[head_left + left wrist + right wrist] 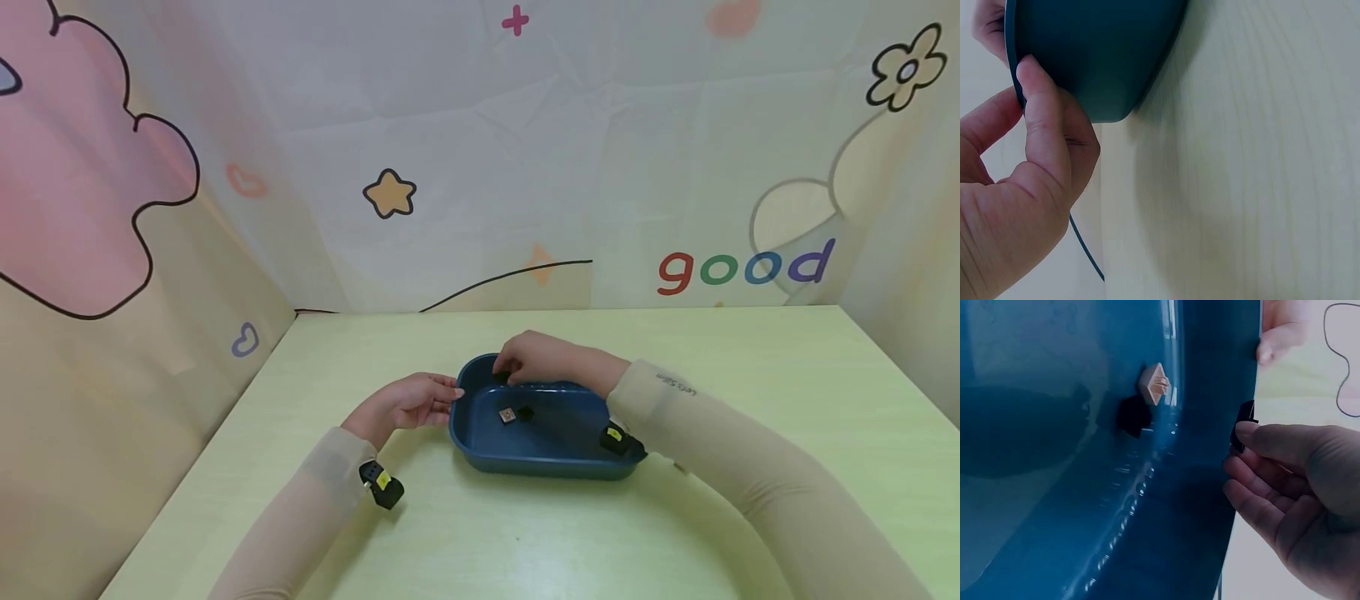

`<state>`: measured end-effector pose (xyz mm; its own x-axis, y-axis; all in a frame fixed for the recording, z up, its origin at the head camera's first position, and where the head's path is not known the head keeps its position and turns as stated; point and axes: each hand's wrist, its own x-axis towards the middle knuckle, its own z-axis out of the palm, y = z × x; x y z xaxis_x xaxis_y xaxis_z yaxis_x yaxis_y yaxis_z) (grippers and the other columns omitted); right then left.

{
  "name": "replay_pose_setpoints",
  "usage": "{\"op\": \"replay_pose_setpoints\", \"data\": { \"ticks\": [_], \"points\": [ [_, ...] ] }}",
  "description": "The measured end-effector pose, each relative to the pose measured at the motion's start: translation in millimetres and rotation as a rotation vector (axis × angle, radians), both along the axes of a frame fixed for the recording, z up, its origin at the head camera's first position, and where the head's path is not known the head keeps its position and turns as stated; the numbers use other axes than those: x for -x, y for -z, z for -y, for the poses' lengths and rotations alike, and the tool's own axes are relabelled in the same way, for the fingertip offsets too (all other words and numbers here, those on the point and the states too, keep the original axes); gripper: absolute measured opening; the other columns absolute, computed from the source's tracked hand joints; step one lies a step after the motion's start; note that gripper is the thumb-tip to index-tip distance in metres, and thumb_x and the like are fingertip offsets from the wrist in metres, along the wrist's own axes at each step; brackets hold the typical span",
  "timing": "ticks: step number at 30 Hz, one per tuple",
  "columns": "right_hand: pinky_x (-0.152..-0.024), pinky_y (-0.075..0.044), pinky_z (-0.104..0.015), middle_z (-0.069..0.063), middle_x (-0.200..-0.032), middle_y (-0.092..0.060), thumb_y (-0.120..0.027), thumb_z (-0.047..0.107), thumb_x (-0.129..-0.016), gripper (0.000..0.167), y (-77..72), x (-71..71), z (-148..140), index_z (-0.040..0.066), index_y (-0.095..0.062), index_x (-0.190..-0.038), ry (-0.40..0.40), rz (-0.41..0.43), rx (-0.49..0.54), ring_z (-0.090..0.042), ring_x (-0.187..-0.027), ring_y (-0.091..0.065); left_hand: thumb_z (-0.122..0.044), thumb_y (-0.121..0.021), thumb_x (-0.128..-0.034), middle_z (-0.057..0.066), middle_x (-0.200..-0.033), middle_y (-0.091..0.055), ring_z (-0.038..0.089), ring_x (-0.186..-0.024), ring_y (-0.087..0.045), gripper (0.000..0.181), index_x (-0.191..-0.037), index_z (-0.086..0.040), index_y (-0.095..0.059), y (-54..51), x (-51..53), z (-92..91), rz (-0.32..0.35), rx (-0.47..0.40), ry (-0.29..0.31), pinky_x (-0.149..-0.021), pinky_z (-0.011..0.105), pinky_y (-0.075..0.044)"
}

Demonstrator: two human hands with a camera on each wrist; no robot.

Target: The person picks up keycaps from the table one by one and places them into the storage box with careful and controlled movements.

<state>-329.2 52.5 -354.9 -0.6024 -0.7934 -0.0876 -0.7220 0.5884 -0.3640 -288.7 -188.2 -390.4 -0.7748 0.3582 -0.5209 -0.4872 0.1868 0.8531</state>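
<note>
At center frame, a left hand (420,402) pinches one blue tray (562,433) by its rim; a right hand (542,358) pinches one black piece (1245,419); inside lie one pale block (507,415), one dark block (526,412).

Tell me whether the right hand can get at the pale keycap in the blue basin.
Probably yes: the pale keycap lies uncovered in the open blue basin, close to the right hand. However, that hand's fingers pinch a black piece, which may need setting down first.
</note>
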Motion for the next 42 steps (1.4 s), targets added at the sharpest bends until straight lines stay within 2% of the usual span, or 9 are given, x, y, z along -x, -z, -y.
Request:
{"op": "replay_pose_setpoints", "data": {
  "ticks": [5,11,17,34,42],
  "points": [
    [-0.094,-0.06,-0.034,-0.015,-0.121,-0.073,-0.065,0.004,-0.097,0.028,5.7,-1.9,6,0.0,-0.07,-0.125,0.008,0.017,-0.024,-0.023,-0.105,-0.07,-0.008,-0.048,-0.1069,-0.002,-0.079,-0.064,0.006,-0.066,-0.061,0.008,-0.11,-0.01,-0.055,-0.5,-1.1,-0.2,0.007,0.001,-0.004,-0.063,0.015,-0.059],
    [-0.096,-0.06,-0.035,-0.016,-0.122,-0.073,-0.065,0.003,-0.098,0.027,9.9,-3.1,11,-0.001,-0.071,-0.123,0.004,0.01,-0.043,-0.024,-0.107,-0.071,-0.008,-0.048,-0.1068,-0.002,-0.079,-0.064,0.006,-0.066,-0.061,0.007,-0.106,-0.011,-0.055,0.1,-0.6,-0.4,0.002,-0.003,-0.001,-0.063,0.015,-0.058],
    [-0.095,-0.06,-0.034,-0.016,-0.12,-0.074,-0.065,0.003,-0.097,0.026,18.4,2.4,18,-0.001,-0.072,-0.122,-0.028,-0.01,-0.058,-0.025,-0.108,-0.072,-0.008,-0.048,-0.1068,-0.003,-0.079,-0.063,0.006,-0.066,-0.061,0.007,-0.105,-0.011,-0.054,0.6,0.2,0.2,-0.006,-0.006,0.002,-0.063,0.015,-0.058],
    [-0.095,-0.06,-0.034,-0.014,-0.118,-0.076,-0.065,0.0,-0.095,0.024,30.6,2.8,28,0.0,-0.074,-0.118,-0.04,-0.024,-0.084,-0.023,-0.104,-0.072,-0.008,-0.047,-0.1072,-0.003,-0.08,-0.064,0.005,-0.067,-0.061,0.01,-0.114,-0.007,-0.053,3.1,1.3,0.6,-0.018,-0.011,0.022,-0.063,0.015,-0.058],
    [-0.094,-0.06,-0.034,-0.013,-0.115,-0.077,-0.066,0.001,-0.095,0.024,35.3,1.9,29,0.001,-0.075,-0.118,-0.03,0.0,-0.095,-0.02,-0.1,-0.072,-0.007,-0.047,-0.107,-0.003,-0.08,-0.065,0.005,-0.066,-0.062,0.016,-0.121,-0.003,-0.053,1.4,-1.4,0.6,-0.017,-0.023,0.019,-0.063,0.015,-0.058]
  ]
}}
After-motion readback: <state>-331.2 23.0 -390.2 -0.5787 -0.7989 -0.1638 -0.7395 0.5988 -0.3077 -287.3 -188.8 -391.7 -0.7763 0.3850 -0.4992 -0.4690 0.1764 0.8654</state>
